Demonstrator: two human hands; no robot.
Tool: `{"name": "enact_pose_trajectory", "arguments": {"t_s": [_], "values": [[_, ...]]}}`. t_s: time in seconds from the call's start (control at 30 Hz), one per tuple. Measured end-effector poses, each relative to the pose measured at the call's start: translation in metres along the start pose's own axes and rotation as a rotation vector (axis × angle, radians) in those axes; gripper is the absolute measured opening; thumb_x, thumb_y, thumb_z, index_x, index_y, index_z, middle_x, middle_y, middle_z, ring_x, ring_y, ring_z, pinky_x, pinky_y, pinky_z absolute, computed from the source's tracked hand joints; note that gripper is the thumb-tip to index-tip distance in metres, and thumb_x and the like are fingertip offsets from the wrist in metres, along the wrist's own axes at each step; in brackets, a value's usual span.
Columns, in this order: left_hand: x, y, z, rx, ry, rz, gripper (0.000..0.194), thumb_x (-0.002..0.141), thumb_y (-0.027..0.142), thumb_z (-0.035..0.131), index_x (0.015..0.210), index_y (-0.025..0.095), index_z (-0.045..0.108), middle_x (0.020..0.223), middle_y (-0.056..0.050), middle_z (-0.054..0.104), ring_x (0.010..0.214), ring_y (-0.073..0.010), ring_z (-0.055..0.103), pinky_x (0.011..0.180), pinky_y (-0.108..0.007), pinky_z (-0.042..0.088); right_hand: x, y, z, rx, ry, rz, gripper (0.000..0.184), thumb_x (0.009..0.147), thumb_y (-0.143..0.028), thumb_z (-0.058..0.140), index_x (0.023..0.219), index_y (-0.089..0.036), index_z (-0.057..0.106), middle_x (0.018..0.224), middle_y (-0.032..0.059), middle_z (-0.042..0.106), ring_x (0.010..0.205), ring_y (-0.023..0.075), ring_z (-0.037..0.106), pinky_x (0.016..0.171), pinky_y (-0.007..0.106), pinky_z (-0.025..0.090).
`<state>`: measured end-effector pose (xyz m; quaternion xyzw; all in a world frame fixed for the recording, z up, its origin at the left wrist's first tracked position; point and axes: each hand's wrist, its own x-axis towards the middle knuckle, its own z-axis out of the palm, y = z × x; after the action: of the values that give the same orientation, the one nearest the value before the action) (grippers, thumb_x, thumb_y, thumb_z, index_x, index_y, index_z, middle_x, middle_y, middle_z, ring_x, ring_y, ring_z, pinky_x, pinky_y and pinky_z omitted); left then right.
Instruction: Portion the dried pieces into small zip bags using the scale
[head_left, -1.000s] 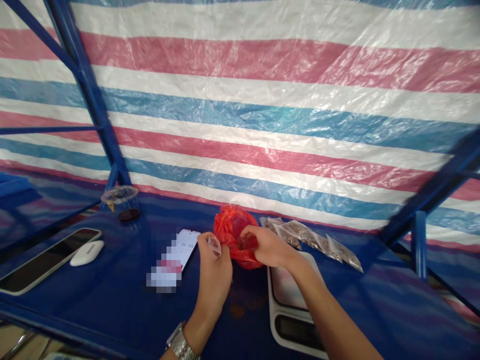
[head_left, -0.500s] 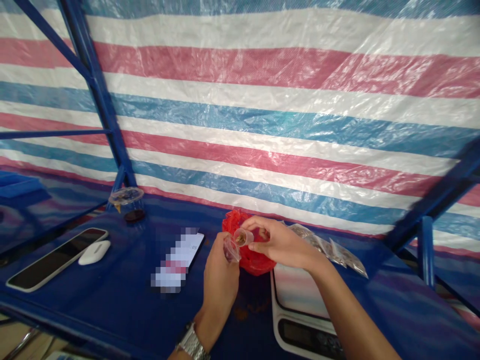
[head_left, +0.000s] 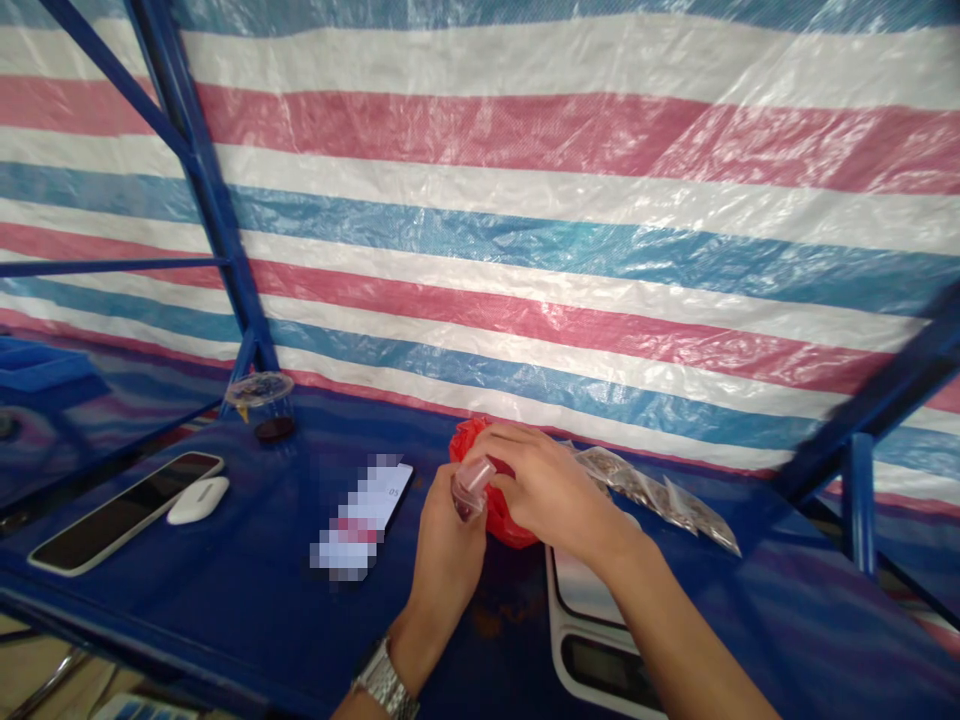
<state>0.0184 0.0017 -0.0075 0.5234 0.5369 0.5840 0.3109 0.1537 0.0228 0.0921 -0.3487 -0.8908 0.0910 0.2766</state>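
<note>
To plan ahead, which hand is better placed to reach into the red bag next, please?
Probably the right hand: it holds a clear cup by the red bag; the left hand grips a clear pouch.

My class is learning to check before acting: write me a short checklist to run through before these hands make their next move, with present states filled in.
1. Small clear bag gripped by the left hand: ok.
2. Small clear cup held in the right hand, tilted at the bag's mouth: ok.
3. Cup emptied: cannot tell; its inside is not clearly visible.
4. Scale fully in view: not ok; the right forearm covers part.
5. Tub of dark liquid apart from both hands: ok.
</note>
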Motion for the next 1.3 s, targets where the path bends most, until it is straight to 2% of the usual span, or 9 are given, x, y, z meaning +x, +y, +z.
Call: {"name": "enact_pose_trajectory", "arguments": {"t_s": [0.13,0.27,0.37,0.6,0.77,0.87,1.0,1.1,1.3], "values": [[-0.001,-0.001,-0.005,0.01,0.013,-0.035,0.019,0.08,0.011,0.06,0.096,0.021,0.059,0.081,0.001,0.066,0.07,-0.0169,0.061,0.067,-0.027,0.045,-0.001,0.023,0.011,0.051,0.091,0.2,0.039,0.081,0.001,0.054,0.109,-0.023,0.068,0.117,0.0037,0.072,0.109,0.0206,0.065,0.097,0.031,0.044],[0.002,-0.002,-0.01,0.004,-0.009,-0.062,0.025,0.076,0.006,0.059,0.095,0.022,0.057,0.079,0.003,0.064,0.068,-0.0159,0.059,0.065,-0.026,0.043,-0.011,0.05,0.029,0.104,-0.092,0.301,0.034,0.081,-0.003,0.057,0.109,-0.021,0.065,0.107,0.0035,0.074,0.099,0.0209,0.067,0.089,0.031,0.045],[0.004,-0.002,-0.013,0.063,0.024,-0.072,0.027,0.075,0.001,0.056,0.093,0.022,0.056,0.075,0.004,0.061,0.067,-0.0161,0.057,0.064,-0.026,0.041,-0.02,0.059,0.031,0.12,-0.172,0.32,0.032,0.082,-0.003,0.054,0.108,-0.02,0.064,0.098,0.0021,0.074,0.089,0.019,0.067,0.08,0.029,0.044],[0.003,0.002,-0.018,0.107,0.095,-0.007,0.037,0.072,-0.005,0.053,0.096,0.022,0.06,0.082,0.0,0.063,0.078,-0.02,0.06,0.073,-0.03,0.041,-0.026,0.046,0.008,0.07,-0.294,0.407,0.03,0.078,-0.004,0.058,0.097,-0.023,0.072,0.091,0.0016,0.077,0.083,0.0184,0.071,0.069,0.025,0.042],[-0.006,0.002,-0.016,0.188,0.079,0.065,0.031,0.075,0.0,0.058,0.096,0.022,0.059,0.091,-0.003,0.064,0.087,-0.0234,0.06,0.079,-0.034,0.044,-0.022,0.027,0.013,-0.168,-0.408,0.474,0.03,0.071,-0.005,0.066,0.094,-0.021,0.073,0.095,0.0079,0.08,0.092,0.0272,0.075,0.068,0.028,0.043],[-0.008,0.0,-0.012,0.183,0.019,-0.019,0.027,0.077,0.006,0.064,0.095,0.024,0.054,0.085,-0.001,0.064,0.079,-0.0222,0.063,0.073,-0.031,0.045,-0.019,0.021,0.019,-0.243,-0.41,0.466,0.031,0.072,-0.007,0.065,0.099,-0.02,0.072,0.101,0.0124,0.08,0.099,0.033,0.075,0.073,0.032,0.047],[-0.007,-0.003,-0.007,0.161,-0.088,-0.169,0.032,0.075,0.005,0.064,0.091,0.026,0.047,0.066,0.006,0.062,0.06,-0.0189,0.063,0.057,-0.025,0.038,-0.021,0.023,0.023,-0.342,-0.393,0.536,0.035,0.074,-0.009,0.066,0.108,-0.017,0.071,0.106,0.0179,0.079,0.101,0.0363,0.075,0.078,0.038,0.052],[-0.007,-0.002,-0.005,0.19,-0.091,-0.152,0.033,0.074,0.003,0.063,0.089,0.026,0.046,0.063,0.007,0.061,0.057,-0.0184,0.062,0.055,-0.024,0.036,-0.023,0.026,0.024,-0.376,-0.399,0.543,0.04,0.073,-0.005,0.066,0.111,-0.016,0.07,0.11,0.0193,0.077,0.102,0.0363,0.075,0.08,0.04,0.053],[0.0,-0.006,-0.003,0.134,-0.072,-0.124,0.034,0.07,-0.002,0.058,0.087,0.025,0.046,0.065,0.008,0.058,0.059,-0.0148,0.059,0.058,-0.023,0.039,-0.029,0.03,0.026,-0.335,-0.378,0.485,0.041,0.075,-0.002,0.063,0.112,-0.019,0.068,0.108,0.0149,0.078,0.103,0.0342,0.074,0.079,0.037,0.052]]}}
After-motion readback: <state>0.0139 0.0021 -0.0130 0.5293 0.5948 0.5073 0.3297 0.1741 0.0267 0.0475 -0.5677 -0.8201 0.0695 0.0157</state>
